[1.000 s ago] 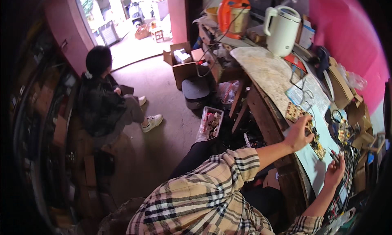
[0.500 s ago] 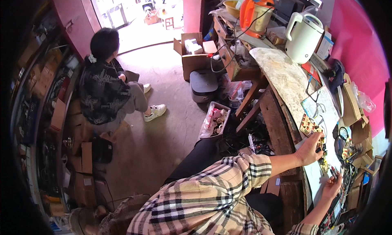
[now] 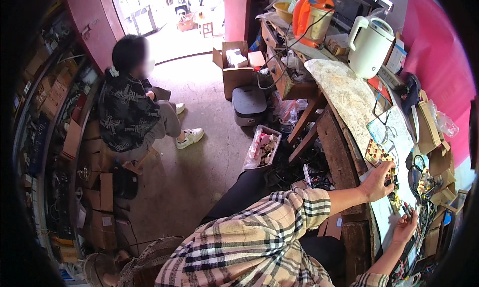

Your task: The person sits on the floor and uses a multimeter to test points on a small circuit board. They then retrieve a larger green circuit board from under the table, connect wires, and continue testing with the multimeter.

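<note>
Wears, nearest, a beige, black and white plaid shirt [image 3: 239, 232]. Extends both forearms rightward over a worn wooden table with a mottled whitish top [image 3: 324, 75]. Pinches slim red and black pen-like probes [image 3: 407, 208] in the right hand [image 3: 404, 229], fingers pressed together. Curls the left hand [image 3: 375, 186] over a narrow yellowish circuit board [image 3: 395, 203], thumb and fingers closed about it; cannot tell exact contact behind the fingers. Has this board over a white sheet [image 3: 383, 222], between both hands, near the probe tips; cannot tell probe contact. Has, right of the board, a tangle of dark and coloured wires [image 3: 423, 189]. Just beyond the left hand, has a yellow circuit board dotted with red [image 3: 375, 151]; past it, a blue-edged pale sheet [image 3: 396, 118] under dark leads. On the floor to the left, has a white bin of pale scraps [image 3: 263, 147], then a dark grey rounded box [image 3: 249, 105]. Farther off: a seated person in a black patterned top [image 3: 127, 110], a cream jug with a side handle [image 3: 371, 47], an open cardboard box [image 3: 235, 80], an orange-handled clear jug [image 3: 313, 20].
</note>
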`<state>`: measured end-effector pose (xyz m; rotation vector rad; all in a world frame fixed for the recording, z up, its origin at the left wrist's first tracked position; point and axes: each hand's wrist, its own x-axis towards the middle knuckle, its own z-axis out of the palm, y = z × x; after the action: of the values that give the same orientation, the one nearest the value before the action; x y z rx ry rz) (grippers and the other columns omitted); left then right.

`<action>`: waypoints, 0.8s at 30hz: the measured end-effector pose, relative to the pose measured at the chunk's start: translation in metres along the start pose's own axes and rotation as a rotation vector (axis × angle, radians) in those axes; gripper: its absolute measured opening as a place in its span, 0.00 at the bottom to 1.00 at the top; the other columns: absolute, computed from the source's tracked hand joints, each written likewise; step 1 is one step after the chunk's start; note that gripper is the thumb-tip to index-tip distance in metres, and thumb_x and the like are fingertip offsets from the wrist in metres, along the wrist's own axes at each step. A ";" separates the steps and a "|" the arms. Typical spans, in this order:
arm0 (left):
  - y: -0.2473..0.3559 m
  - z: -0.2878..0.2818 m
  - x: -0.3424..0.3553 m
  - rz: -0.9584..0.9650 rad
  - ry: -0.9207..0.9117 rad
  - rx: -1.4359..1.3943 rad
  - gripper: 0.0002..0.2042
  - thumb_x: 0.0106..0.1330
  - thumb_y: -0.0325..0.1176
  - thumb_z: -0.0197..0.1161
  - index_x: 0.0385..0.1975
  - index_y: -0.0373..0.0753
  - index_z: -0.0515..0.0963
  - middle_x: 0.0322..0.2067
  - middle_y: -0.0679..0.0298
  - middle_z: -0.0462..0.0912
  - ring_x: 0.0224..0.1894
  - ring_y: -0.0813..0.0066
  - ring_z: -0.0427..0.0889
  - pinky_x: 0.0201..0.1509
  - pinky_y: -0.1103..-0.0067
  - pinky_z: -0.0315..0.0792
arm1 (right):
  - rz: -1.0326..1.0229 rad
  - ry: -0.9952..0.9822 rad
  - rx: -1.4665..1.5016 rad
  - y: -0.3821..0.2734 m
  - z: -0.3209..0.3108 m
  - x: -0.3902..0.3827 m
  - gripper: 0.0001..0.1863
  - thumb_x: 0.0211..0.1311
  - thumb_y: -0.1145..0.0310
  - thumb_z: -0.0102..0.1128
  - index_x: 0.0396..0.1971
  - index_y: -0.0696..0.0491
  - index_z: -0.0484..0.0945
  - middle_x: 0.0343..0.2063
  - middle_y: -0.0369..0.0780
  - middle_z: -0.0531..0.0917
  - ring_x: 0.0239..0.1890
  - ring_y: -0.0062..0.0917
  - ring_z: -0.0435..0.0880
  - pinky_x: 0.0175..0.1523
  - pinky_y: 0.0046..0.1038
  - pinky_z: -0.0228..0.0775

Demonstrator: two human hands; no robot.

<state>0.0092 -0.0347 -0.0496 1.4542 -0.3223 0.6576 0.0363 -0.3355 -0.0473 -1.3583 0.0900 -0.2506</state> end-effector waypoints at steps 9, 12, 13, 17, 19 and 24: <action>0.002 -0.003 0.000 0.000 -0.001 0.022 0.27 0.53 0.25 0.66 0.53 0.34 0.63 0.50 0.47 0.71 0.55 0.49 0.72 0.61 0.67 0.66 | -0.380 -0.024 -0.390 0.009 -0.014 0.012 0.12 0.70 0.60 0.55 0.43 0.54 0.76 0.28 0.33 0.81 0.23 0.12 0.77 0.23 0.14 0.68; 0.002 -0.001 -0.001 -0.002 -0.008 0.011 0.27 0.53 0.25 0.66 0.53 0.34 0.63 0.50 0.47 0.71 0.55 0.49 0.72 0.61 0.66 0.66 | -0.973 -0.060 -1.031 0.025 -0.023 0.014 0.12 0.70 0.61 0.56 0.42 0.54 0.77 0.27 0.33 0.81 0.23 0.12 0.77 0.22 0.14 0.68; 0.001 -0.001 -0.001 -0.003 -0.009 0.009 0.27 0.53 0.25 0.66 0.53 0.34 0.63 0.50 0.47 0.71 0.55 0.49 0.72 0.61 0.66 0.67 | -0.701 -0.052 -0.717 0.027 -0.021 0.013 0.12 0.70 0.61 0.56 0.42 0.54 0.77 0.27 0.32 0.81 0.23 0.12 0.77 0.22 0.14 0.68; 0.001 -0.008 0.000 -0.007 0.010 0.028 0.27 0.53 0.24 0.66 0.53 0.34 0.62 0.50 0.47 0.71 0.55 0.49 0.72 0.61 0.66 0.67 | -0.149 -0.005 -0.126 0.012 0.003 0.007 0.11 0.70 0.61 0.56 0.42 0.53 0.77 0.27 0.32 0.81 0.23 0.12 0.77 0.22 0.14 0.68; 0.002 -0.007 0.000 0.000 0.007 0.023 0.27 0.53 0.24 0.66 0.53 0.34 0.62 0.49 0.47 0.71 0.55 0.49 0.73 0.61 0.66 0.67 | -0.021 0.036 0.013 0.000 0.009 -0.003 0.11 0.70 0.61 0.56 0.42 0.53 0.77 0.27 0.32 0.81 0.23 0.12 0.77 0.22 0.14 0.68; 0.007 0.000 -0.001 -0.001 -0.013 -0.010 0.27 0.52 0.24 0.66 0.53 0.33 0.63 0.48 0.48 0.71 0.53 0.49 0.73 0.59 0.66 0.68 | -0.065 0.023 -0.030 0.006 -0.014 0.001 0.12 0.70 0.61 0.56 0.42 0.53 0.77 0.26 0.32 0.80 0.23 0.12 0.77 0.22 0.15 0.67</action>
<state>0.0039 -0.0349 -0.0445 1.4495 -0.3348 0.6448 0.0346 -0.3483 -0.0565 -1.3897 0.0692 -0.3213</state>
